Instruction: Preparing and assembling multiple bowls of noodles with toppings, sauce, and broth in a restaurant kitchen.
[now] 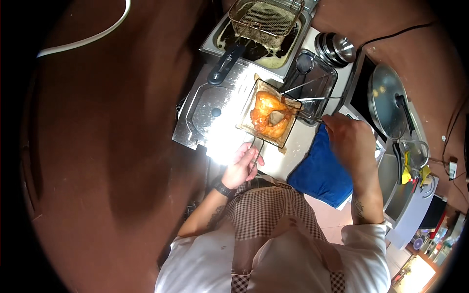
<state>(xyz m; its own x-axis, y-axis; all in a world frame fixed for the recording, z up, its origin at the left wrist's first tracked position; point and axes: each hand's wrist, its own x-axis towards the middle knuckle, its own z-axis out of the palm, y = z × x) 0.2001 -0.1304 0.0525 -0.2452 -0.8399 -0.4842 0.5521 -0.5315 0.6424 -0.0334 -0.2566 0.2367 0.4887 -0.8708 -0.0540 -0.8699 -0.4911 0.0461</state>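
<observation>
A square black wire basket [292, 126] lined with brown paper [247, 121] holds golden-brown pieces of fried chicken [266, 103]. My left hand [239, 167], with a dark watch on its wrist, is closed around the basket's thin wire handle [259, 150]. From the right, my right hand [351, 142] grips metal tongs [311, 116]. Their tips reach over the basket's right rim beside the chicken. I cannot tell whether they touch the meat.
Behind the basket stands a deep fryer [271, 68] with a mesh fry basket [266, 22] over its oil. A metal lid [198, 115] lies left. Right are a tray [328, 83], steel bowls [337, 49], a blue cloth [320, 173], a pan lid [386, 100] and a sink [388, 176].
</observation>
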